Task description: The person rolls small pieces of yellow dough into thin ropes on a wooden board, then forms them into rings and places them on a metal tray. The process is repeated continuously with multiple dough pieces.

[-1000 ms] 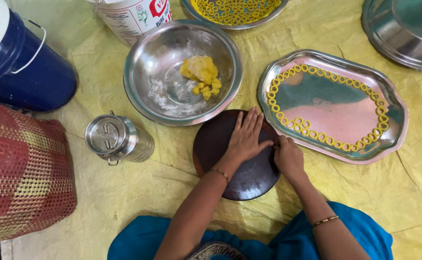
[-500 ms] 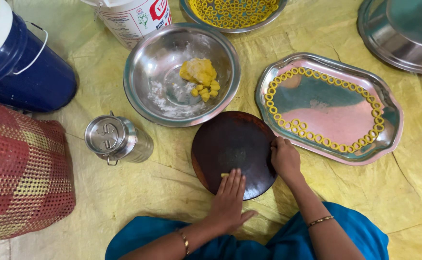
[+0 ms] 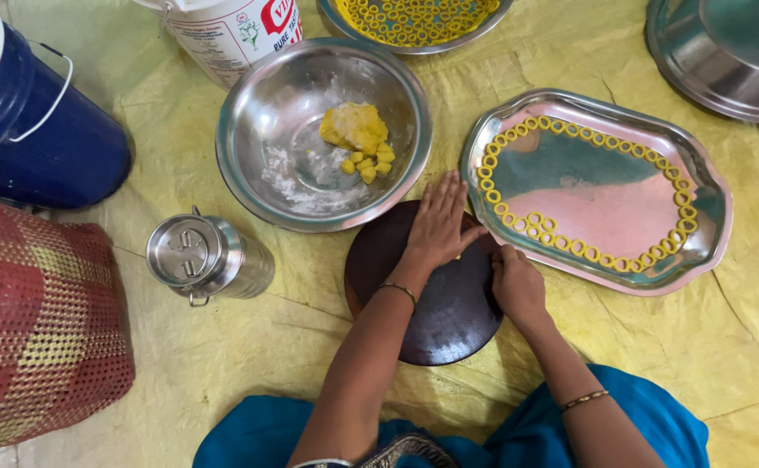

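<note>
My left hand [image 3: 438, 224] lies flat, fingers stretched, on the far part of a round dark wooden board [image 3: 436, 303]; a sliver of yellow dough shows under its edge. At the board's right rim my right hand [image 3: 515, 279] is curled and steadies the board. Just beyond the board a steel bowl [image 3: 267, 104] holds a lump of yellow dough [image 3: 355, 128] and small dough pieces [image 3: 367, 163]. To the right an oblong steel tray [image 3: 700, 173] carries several yellow dough rings [image 3: 570, 126] laid along its rim.
A small lidded steel can [image 3: 196, 256] lies left of the board. Farther left are a blue bucket [image 3: 42, 147] and a red woven bag [image 3: 37, 321]. At the top stand a white tub [image 3: 223, 35], a plate of rings [image 3: 414, 17] and a steel vessel [image 3: 726, 52]. Yellow sheet underneath.
My left hand slid back to the near edge of the board, then forward again to its far part. The right hand stayed at the board's right rim.
</note>
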